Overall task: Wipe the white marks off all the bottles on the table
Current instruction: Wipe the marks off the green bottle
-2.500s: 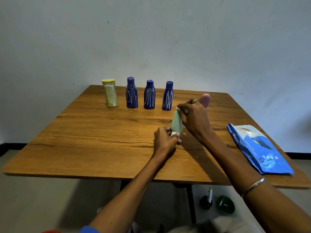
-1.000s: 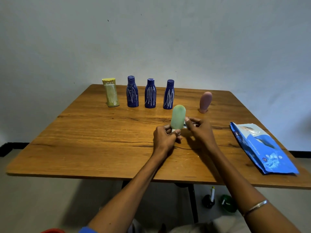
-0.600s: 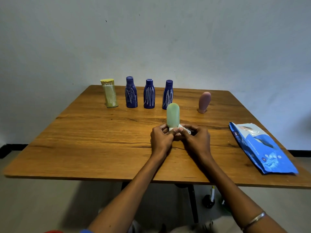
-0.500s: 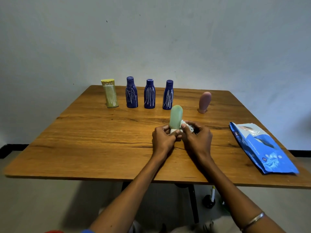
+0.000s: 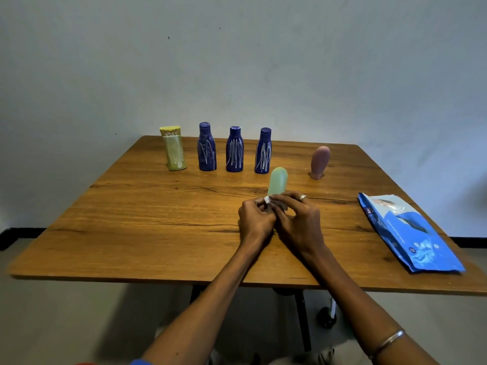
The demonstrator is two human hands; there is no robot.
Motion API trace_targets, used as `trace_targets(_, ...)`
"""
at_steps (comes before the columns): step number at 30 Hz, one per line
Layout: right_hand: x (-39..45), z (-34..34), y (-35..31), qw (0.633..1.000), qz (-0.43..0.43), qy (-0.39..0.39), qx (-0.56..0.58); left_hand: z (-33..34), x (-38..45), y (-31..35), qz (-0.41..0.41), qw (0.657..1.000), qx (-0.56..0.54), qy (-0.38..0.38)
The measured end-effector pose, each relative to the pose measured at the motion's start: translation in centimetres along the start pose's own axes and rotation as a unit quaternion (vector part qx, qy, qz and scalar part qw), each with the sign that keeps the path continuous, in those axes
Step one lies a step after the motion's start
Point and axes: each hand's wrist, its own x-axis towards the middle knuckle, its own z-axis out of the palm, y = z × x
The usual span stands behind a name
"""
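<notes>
Just right of the frame's centre, the pale green bottle [image 5: 277, 180] is being held upright over the counter [image 5: 147, 227], its lower end hidden between the two hands. The left hand [image 5: 254, 219] is being kept curled round the base, and the fingers of the right hand [image 5: 300, 219] are being pressed together on a small white wipe [image 5: 267, 199] at the bottle's lower left side. The bottle is judged to be light, smooth plastic, likely slippery under a damp wipe and perhaps a little squeezable, so it is best gripped low by the cap end, leaving the body free for rubbing. Compared with half a second ago, the wipe is being worked lower and further left, and the right hand is being closed more tightly against the left. At upper left, the yellow bottle [image 5: 174, 151] and three blue bottles [image 5: 234, 150] are being left marked; the pink bottle [image 5: 319, 162] looks clean.
</notes>
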Motion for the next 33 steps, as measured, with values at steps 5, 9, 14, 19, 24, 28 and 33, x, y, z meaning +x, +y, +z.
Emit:
trace_targets(5, 0.5, -0.1, 0.4, 0.994, 0.082, 0.066, 0.033, 0.1, 0.5, -0.3, -0.035, 0.994, -0.104, -0.014)
trace_targets(9, 0.4, -0.5, 0.6, 0.982, 0.150, 0.061, 0.095, 0.1, 0.4, 0.1, -0.034, 0.989, -0.133, -0.057)
trace_targets(14, 0.3, -0.9, 1.1, 0.942, 0.231, 0.029, 0.242, -0.2, 0.4, 0.3, -0.019, 0.983, -0.147, -0.106)
trace_targets(19, 0.4, -1.3, 1.2, 0.922, 0.238, 0.009, 0.305, -0.5, 0.6, 0.2, -0.021, 0.978, -0.164, -0.131)
trace_targets(24, 0.4, -1.0, 1.3, 0.917, 0.227, -0.006, 0.328, -0.4, 0.6, 0.3, -0.040, 0.975, -0.183, -0.120)
trace_targets(28, 0.3, -0.7, 1.6, 0.915, 0.240, 0.010, 0.323, -0.4, 0.6, 0.5, -0.051, 0.973, -0.207, -0.093)
trace_targets(33, 0.0, -0.7, 1.6, 0.936, 0.223, 0.037, 0.269, -0.4, 0.9, 0.5, -0.065, 0.968, -0.203, -0.133)
